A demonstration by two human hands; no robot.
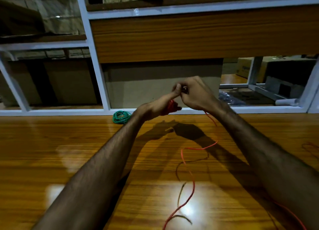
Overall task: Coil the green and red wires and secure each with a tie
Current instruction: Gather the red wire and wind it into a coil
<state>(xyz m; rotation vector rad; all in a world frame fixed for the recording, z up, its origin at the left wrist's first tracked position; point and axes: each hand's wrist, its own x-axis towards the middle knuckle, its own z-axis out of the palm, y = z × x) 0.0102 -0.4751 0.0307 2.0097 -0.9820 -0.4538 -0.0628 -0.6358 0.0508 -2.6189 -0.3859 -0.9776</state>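
A coiled green wire [121, 117] lies on the wooden table [69, 152] near its far edge, left of my hands. My left hand [162, 104] is raised above the table and has red wire [191, 183] wound around its palm. My right hand [195, 93] meets it fingertip to fingertip and pinches the red wire at the top of the loops. The loose red wire hangs from my right hand, curves across the table and runs off the near edge. No tie is visible.
A white metal frame [96, 60] with wooden shelves stands just behind the table's far edge. Cardboard boxes [162, 81] fill the shelves behind it. More red wire [310, 148] lies at the table's right edge.
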